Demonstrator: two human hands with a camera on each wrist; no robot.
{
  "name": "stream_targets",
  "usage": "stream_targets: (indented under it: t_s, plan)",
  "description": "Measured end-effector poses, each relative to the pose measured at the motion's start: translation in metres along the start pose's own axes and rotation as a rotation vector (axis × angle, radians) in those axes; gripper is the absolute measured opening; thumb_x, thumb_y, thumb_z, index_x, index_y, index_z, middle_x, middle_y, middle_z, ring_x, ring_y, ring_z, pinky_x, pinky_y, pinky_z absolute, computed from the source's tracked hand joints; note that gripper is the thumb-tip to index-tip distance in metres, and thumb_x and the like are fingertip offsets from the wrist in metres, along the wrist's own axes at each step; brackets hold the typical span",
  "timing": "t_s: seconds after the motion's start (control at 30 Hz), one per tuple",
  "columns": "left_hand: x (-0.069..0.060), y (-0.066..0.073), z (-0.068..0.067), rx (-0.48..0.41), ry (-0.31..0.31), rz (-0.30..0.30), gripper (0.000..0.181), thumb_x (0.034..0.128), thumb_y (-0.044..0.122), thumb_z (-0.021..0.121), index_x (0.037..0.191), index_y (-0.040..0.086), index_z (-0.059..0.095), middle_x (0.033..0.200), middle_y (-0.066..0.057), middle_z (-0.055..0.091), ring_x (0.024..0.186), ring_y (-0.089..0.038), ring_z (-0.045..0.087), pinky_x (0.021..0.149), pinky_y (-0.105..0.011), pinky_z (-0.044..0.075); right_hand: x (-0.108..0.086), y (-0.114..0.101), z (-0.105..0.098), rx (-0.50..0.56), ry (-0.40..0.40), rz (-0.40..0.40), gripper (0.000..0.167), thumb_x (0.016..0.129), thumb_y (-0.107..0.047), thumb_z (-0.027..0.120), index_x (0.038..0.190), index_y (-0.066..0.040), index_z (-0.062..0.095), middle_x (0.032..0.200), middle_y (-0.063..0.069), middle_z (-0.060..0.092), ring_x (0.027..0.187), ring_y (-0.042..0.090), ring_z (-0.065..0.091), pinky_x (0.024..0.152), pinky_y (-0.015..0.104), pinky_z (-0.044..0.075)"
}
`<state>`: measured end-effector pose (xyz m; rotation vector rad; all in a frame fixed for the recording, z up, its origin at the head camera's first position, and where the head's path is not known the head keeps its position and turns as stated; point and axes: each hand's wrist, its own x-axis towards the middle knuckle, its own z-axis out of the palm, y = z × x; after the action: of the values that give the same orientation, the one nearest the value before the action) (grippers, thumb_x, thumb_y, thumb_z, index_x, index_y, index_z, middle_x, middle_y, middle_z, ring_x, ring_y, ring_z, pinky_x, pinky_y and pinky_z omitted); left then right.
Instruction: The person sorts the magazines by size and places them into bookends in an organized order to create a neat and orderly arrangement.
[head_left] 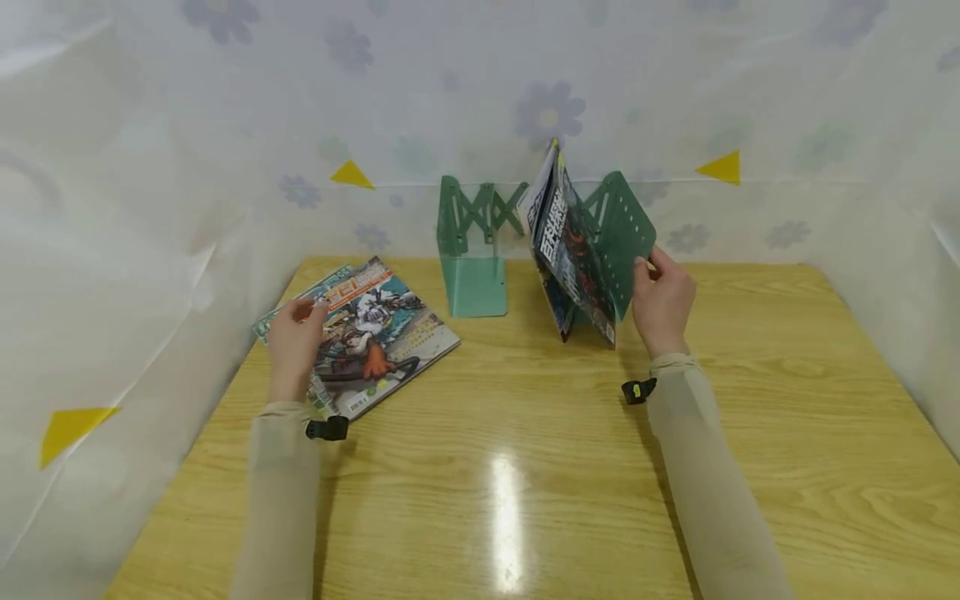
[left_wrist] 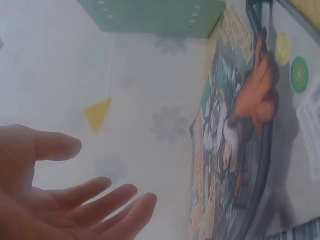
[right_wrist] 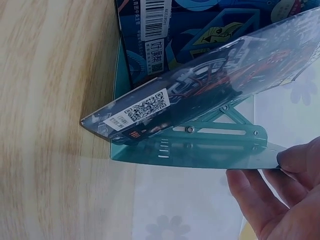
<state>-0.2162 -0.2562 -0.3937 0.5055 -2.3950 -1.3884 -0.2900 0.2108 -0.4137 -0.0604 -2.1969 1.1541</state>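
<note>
A green expandable bookend rack [head_left: 474, 287] stands by the back wall, its two end plates joined by crossed folding arms. Magazines [head_left: 577, 250] lean upright at its right side, tilted against each other. My right hand [head_left: 666, 304] pinches the front edge of the right end plate [right_wrist: 210, 155], thumb on one face and fingers on the other. At the left, a magazine with a colourful cover [head_left: 375, 333] lies flat over another [head_left: 262, 325]. Over their left part hovers my left hand [head_left: 295, 346], fingers loosely bent; in the left wrist view it holds nothing.
Everything stands on a wood-grain table [head_left: 465, 450]. Pale flower-patterned sheeting [head_left: 450, 100] rises behind and at both sides. Yellow markers [head_left: 351, 175] are stuck to it, one at the back right [head_left: 723, 168] and one low at the left [head_left: 71, 433].
</note>
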Motion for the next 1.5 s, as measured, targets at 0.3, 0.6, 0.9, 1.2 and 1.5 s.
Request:
stream_targets:
  t_s: [0.3,0.6,0.9,1.2,1.5]
  plan:
    - [0.006,-0.015,-0.022,-0.004,-0.103,-0.146,0.063,0.0995,0.045,0.048,0.141,-0.002,0.048,0.123,-0.019,0.053,0.094,-0.022,0.055,0.08,-0.037,0.049,0.0,0.0,-0.001,-0.008,-0.001,-0.007,0.022,0.1,-0.013,0.06,0.115,-0.003,0.073,0.115,0.016,0.069,0.095,0.035,0.067,0.08,0.05,0.054]
    - [0.013,-0.038,-0.035,0.111,-0.151,-0.218,0.069,0.0994,0.045,0.044,0.145,-0.007,0.039,0.122,-0.022,0.051,0.09,-0.023,0.055,0.069,-0.028,0.054,0.001,0.0,0.0,-0.009,-0.004,-0.017,0.022,0.1,-0.014,0.059,0.113,-0.002,0.073,0.114,0.017,0.069,0.095,0.035,0.067,0.078,0.051,0.054]
    - [0.013,-0.04,-0.033,0.133,-0.152,-0.209,0.067,0.099,0.041,0.045,0.145,-0.008,0.038,0.121,-0.025,0.052,0.087,-0.03,0.062,0.067,-0.029,0.055,0.001,0.001,0.0,-0.005,0.007,-0.029,0.019,0.099,-0.013,0.061,0.106,-0.001,0.073,0.111,0.017,0.07,0.094,0.036,0.068,0.078,0.051,0.055]
    - [0.019,-0.04,-0.027,-0.028,-0.182,-0.296,0.072,0.1,0.041,0.045,0.151,-0.006,0.024,0.124,-0.019,0.044,0.087,-0.022,0.052,0.063,-0.03,0.056,-0.002,0.001,-0.001,-0.007,0.005,-0.025,0.021,0.1,-0.015,0.06,0.111,-0.003,0.074,0.112,0.017,0.07,0.095,0.035,0.068,0.077,0.051,0.054]
    - [0.022,-0.036,-0.032,-0.205,-0.312,-0.374,0.076,0.1028,0.039,0.036,0.155,-0.002,0.0,0.155,-0.031,0.01,0.131,-0.038,0.028,0.102,-0.045,0.038,-0.004,0.0,-0.002,-0.011,-0.011,0.002,0.03,0.102,-0.02,0.058,0.128,-0.009,0.068,0.121,0.015,0.067,0.099,0.034,0.067,0.079,0.051,0.054]
